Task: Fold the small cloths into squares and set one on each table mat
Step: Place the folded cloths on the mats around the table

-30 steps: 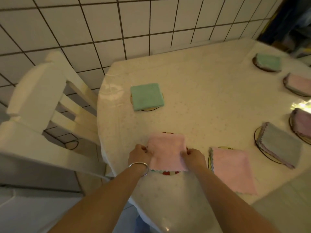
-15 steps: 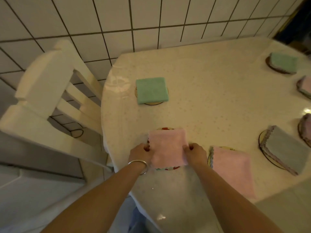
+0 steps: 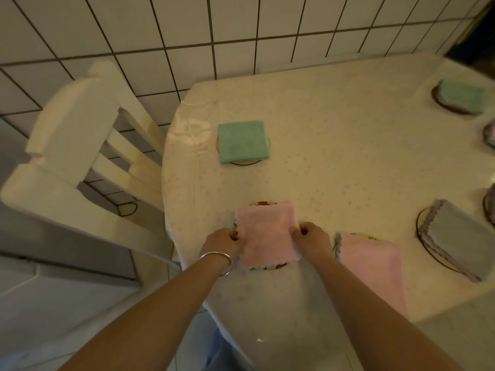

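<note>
On the table, both hands, left and right, pinch the pink cloth's side edges, arms outstretched.

Pretty dim, warm yellowish light; glare patch on the table at its left edge, wide-angle bending, soft blur throughout.

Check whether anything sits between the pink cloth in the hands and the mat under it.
Nothing visible does. The pink cloth, pinched by the left hand and right hand, already lies on its mat.
</note>
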